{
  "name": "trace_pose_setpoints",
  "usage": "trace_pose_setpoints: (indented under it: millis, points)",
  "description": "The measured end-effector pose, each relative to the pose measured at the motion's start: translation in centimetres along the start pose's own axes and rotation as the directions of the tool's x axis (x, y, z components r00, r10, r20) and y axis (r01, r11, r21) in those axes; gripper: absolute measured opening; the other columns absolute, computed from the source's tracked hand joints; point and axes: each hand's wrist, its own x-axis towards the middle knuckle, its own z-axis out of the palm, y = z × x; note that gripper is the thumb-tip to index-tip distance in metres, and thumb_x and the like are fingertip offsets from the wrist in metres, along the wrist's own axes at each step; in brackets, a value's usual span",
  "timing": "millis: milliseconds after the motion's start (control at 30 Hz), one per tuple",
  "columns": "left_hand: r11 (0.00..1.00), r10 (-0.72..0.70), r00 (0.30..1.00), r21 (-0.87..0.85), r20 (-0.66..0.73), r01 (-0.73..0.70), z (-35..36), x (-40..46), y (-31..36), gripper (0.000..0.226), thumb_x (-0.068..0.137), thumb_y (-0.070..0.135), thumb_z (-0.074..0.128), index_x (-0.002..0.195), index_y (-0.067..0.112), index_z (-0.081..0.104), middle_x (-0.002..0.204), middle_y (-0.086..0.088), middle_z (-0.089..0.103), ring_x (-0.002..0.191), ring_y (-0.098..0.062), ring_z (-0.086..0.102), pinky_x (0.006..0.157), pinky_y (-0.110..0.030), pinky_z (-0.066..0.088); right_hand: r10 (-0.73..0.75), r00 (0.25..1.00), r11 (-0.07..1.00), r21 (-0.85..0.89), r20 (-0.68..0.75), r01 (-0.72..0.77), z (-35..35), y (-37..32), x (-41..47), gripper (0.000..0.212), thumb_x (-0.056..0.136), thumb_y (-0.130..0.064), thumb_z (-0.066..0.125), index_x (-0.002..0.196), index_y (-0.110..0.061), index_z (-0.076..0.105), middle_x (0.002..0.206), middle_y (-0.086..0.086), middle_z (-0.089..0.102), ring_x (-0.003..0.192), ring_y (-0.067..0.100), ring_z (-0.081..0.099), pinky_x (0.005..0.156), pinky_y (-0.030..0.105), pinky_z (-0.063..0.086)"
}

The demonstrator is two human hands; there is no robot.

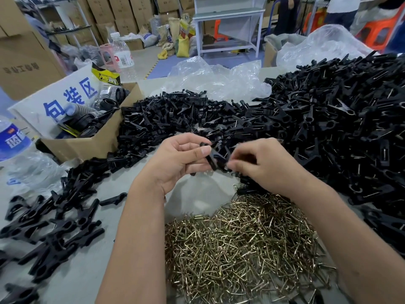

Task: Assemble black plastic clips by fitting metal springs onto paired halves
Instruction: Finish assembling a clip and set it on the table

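Clip [215,160] sits pinched between both hands' grip.

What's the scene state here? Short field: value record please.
left hand: grips black clip halves, thumb on top
right hand: pinches the same clip halves from the right
spring pile: loose on table, below the hands
assembled clips: large heap at right
cardboard box: open, at left
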Motion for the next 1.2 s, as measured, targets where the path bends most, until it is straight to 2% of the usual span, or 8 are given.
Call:
trace_pose_setpoints:
  millis: [100,233,433,567,667,733,967,1200]
  points:
    - [0.999,0.015,0.996,-0.03,-0.083,-0.018,-0.7,0.0,-0.1,0.022,0.072,0.007,0.078,0.093,0.005,0.071,0.076,-0.008,0.069,0.071,-0.018,0.076,0.068,-0.028,0.064,0.066,0.979,0.965,-0.262,0.195,-0.013,-0.5,-0.2,-0.2,0.008,0.09,-0.036,0.079,0.086,-0.029,0.077,0.084,-0.015,0.068,0.08,0.003,0.063,0.079,0.031,0.055]
    - [0.999,0.017,0.984,-0.044,-0.18,-0.026,-0.8,0.1,-0.1,0.018,0.066,0.009,0.084,0.083,0.013,0.079,0.115,-0.023,0.053,0.075,-0.022,0.075,0.066,-0.026,0.062,0.156,0.948,0.923,-0.384,0.278,-0.039,-0.3,-1.2,-0.1,0.013,0.087,-0.036,0.082,0.08,-0.029,0.073,0.088,-0.012,0.066,0.084,0.004,0.062,0.082,0.032,0.056]
    - [0.995,0.074,0.977,-0.051,-0.202,-0.085,-1.0,0.4,-0.4,0.033,0.063,0.007,0.084,0.096,0.008,0.078,0.085,-0.01,0.074,0.077,-0.018,0.072,0.073,-0.022,0.06,0.154,0.941,0.955,-0.289,0.302,-0.063,-0.5,-1.3,-0.5,0.015,0.092,-0.032,0.077,0.078,-0.029,0.071,0.09,-0.015,0.067,0.088,0.002,0.061,0.081,0.028,0.053]
    - [0.987,0.157,0.969,0.04,-0.189,-0.152,-1.1,0.4,-0.5,0.033,0.055,0.007,0.091,0.084,0.014,0.078,0.079,-0.005,0.069,0.083,-0.025,0.067,0.086,-0.036,0.061,0.116,0.992,0.989,0.082,0.043,-0.12,-0.7,-0.8,-0.2,0.013,0.097,-0.024,0.072,0.086,-0.03,0.067,0.079,-0.009,0.074,0.071,0.005,0.067,0.065,0.021,0.054]
    - [0.968,0.222,0.965,0.154,-0.139,-0.2,-0.8,0.3,-0.4,0.034,0.053,0.007,0.097,0.076,0.022,0.078,0.093,-0.013,0.07,0.095,-0.031,0.062,0.096,-0.047,0.057,0.26,0.944,0.834,0.54,-0.205,-0.113,0.2,-1.0,0.0,0.012,0.095,-0.011,0.073,0.096,-0.023,0.076,0.076,0.001,0.077,0.058,0.006,0.061,0.054,0.019,0.047]
    - [0.958,0.251,0.964,0.167,-0.09,-0.234,-0.5,0.3,-0.3,0.032,0.051,0.01,0.095,0.075,0.023,0.078,0.088,-0.007,0.073,0.09,-0.021,0.069,0.086,-0.038,0.061,0.341,0.899,0.756,0.649,-0.274,-0.089,0.8,-1.2,0.0,0.013,0.094,-0.008,0.074,0.096,-0.02,0.081,0.075,0.005,0.077,0.057,0.006,0.06,0.052,0.017,0.046]
    - [0.946,0.267,0.964,0.193,-0.004,-0.261,0.3,0.2,-0.4,0.035,0.057,-0.003,0.093,0.077,0.021,0.076,0.086,-0.021,0.06,0.086,-0.03,0.067,0.079,-0.037,0.061,0.39,0.876,0.746,0.656,-0.283,-0.12,2.2,-1.7,0.3,0.009,0.087,-0.012,0.082,0.081,-0.018,0.082,0.066,-0.002,0.073,0.056,0.005,0.062,0.052,0.016,0.045]
    - [0.943,0.235,0.972,0.242,0.007,-0.229,0.8,0.1,-0.3,0.032,0.055,0.004,0.09,0.078,0.014,0.07,0.076,-0.003,0.074,0.075,-0.026,0.071,0.073,-0.045,0.058,0.42,0.812,0.806,0.578,-0.405,-0.128,2.6,-2.1,0.0,0.008,0.082,-0.023,0.083,0.075,-0.026,0.081,0.064,-0.006,0.074,0.055,0.009,0.065,0.057,0.033,0.054]
